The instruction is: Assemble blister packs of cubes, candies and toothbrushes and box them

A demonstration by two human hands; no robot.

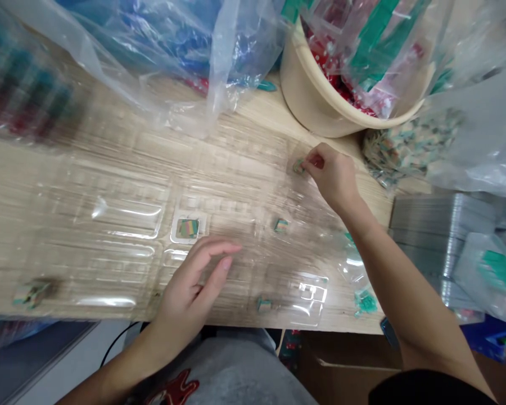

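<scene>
My right hand [331,174] pinches a small green-and-tan striped piece [298,165] at the far right of the clear plastic trays [126,211]. Thumb and index finger of my left hand [198,275] are apart, with nothing between them, over the middle of the trays. Just beyond it, a stack of striped pieces [188,228] in green, yellow and pink lies in one compartment. Another small striped piece [280,225] sits between my hands. One more piece [263,305] is by the near edge, and a blurred clump of pieces [31,293] lies at the left.
A cream tub [316,107] with red and green packaged items stands at the back right. Beside it is a bag of mottled pieces [413,143], then a grey stack [442,242]. Plastic bags [172,50] line the back. Green bits [365,302] lie near the front edge.
</scene>
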